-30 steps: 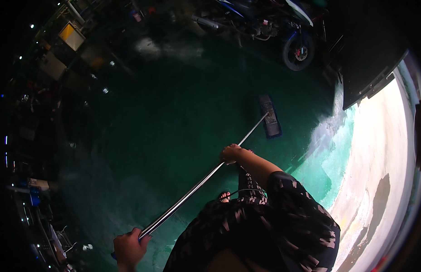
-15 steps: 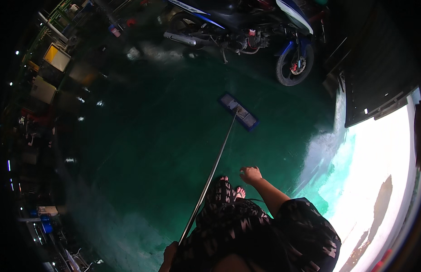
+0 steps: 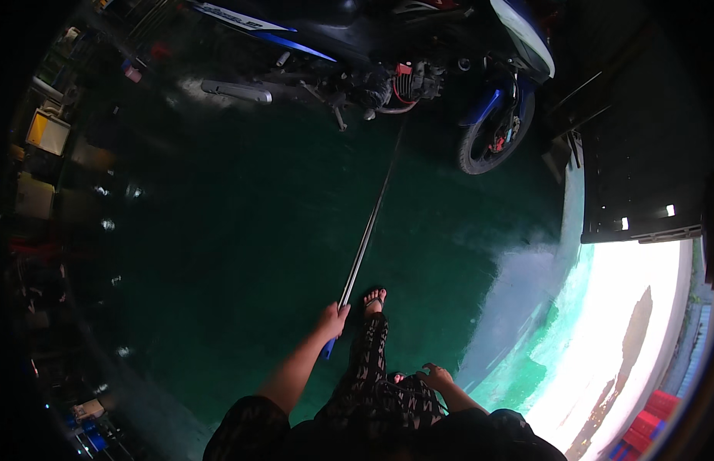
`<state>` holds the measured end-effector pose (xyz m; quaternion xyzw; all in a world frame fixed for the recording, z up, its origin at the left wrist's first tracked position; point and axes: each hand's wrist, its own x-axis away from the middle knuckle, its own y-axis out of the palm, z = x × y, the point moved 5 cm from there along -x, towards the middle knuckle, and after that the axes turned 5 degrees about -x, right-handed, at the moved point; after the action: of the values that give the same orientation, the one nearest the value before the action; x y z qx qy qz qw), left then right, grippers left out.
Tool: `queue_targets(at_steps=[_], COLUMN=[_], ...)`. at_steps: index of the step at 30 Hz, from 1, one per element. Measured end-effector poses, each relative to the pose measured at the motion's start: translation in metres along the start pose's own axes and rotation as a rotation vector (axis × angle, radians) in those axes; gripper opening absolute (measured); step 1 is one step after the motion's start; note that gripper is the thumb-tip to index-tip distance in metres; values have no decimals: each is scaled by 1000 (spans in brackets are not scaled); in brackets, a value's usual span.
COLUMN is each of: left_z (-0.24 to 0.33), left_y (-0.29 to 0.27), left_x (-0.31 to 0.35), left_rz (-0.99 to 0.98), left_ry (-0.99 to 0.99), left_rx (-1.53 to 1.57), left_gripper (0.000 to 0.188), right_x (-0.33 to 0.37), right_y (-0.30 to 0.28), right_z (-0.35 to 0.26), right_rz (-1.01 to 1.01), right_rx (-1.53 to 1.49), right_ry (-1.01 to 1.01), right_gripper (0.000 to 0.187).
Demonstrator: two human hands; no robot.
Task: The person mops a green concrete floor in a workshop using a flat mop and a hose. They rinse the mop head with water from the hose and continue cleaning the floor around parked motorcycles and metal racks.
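Observation:
My left hand (image 3: 334, 321) is closed round a long metal mop handle (image 3: 364, 238), just above its blue grip end (image 3: 328, 349). The pole runs away from me across the green floor, and its far end goes beneath the motorcycle (image 3: 387, 84). In the dark under the engine the flat mop head cannot be seen. Down beside my right thigh hangs my right hand (image 3: 436, 376), with nothing in it and its fingers loosely apart.
The motorcycle's front wheel (image 3: 495, 138) and kickstand (image 3: 339, 117) rest on the floor ahead. Dark shutter-like panels (image 3: 641, 184) stand at right, beside a bright doorway (image 3: 603, 346). Red crates (image 3: 652, 419) sit outside. Shelving with boxes (image 3: 48, 132) lines the left.
My left hand has pushed forward, sending the mop head from the floor in front of me to under the motorcycle. One foot has stepped ahead, and my right hand has dropped back.

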<state>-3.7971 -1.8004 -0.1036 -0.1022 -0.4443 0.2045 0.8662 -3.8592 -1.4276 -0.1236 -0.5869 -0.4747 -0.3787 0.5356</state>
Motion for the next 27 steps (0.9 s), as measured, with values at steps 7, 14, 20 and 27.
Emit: queue_targets(at_steps=[7,14,20,27], left_z=[42,-8,-39,89], left_y=[-29,-40,27,153], left_x=[-165,-71,-160,-431], left_rz=[413,238,167,-95], left_ry=[451,369,373,203], left_rx=[-282,-198,-106,103], left_gripper=[57,53,52,60], right_x=[1,-26,-71,-88], right_y=[-31,-72,-128,-133], right_z=[-85,-94,-112,-115], right_rz=[-150,16,211,356], right_rx=[261,197,34,80], right_ry=[129,99,32,-105], right_gripper=[97,101,82,71])
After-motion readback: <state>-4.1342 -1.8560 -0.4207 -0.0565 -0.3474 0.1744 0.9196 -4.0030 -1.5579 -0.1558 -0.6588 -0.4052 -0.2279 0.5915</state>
